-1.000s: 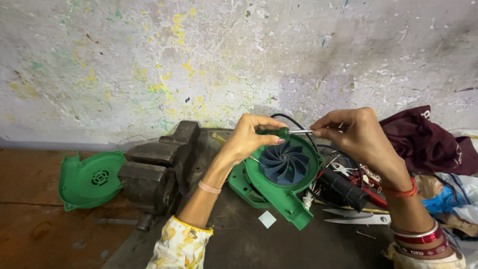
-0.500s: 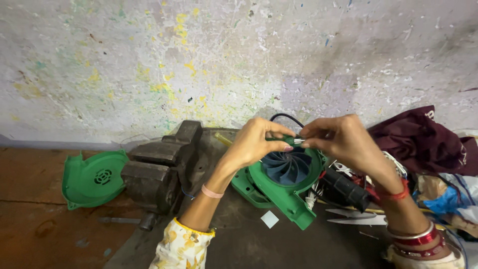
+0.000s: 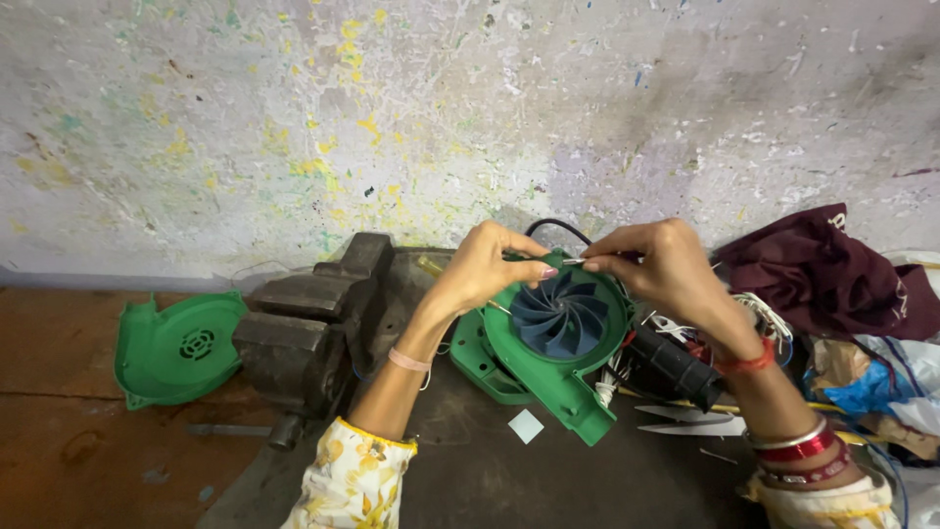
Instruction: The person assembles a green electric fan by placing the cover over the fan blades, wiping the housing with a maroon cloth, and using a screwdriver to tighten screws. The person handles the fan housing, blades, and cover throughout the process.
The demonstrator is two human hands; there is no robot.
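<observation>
While both hands meet over the green blower housing [image 3: 573,377], the left hand [image 3: 482,269] curls at its upper rim, thumb and fingertips pinched together on a thin metal pin [image 3: 576,261]. The right hand [image 3: 661,269] pinches the pin's other end, fingers closed tight. Inside the housing sits the dark blue fan [image 3: 558,318], on the dark bench beside a grey vise [image 3: 313,323]. Left of the vise lies the green cover [image 3: 176,348]. Scissors [image 3: 685,421] rest below the right wrist, a maroon cloth [image 3: 827,279] behind.

Green blower housing [image 3: 578,387] lies open on the bench, dark-blue impeller [image 3: 558,318] exposed.
</observation>
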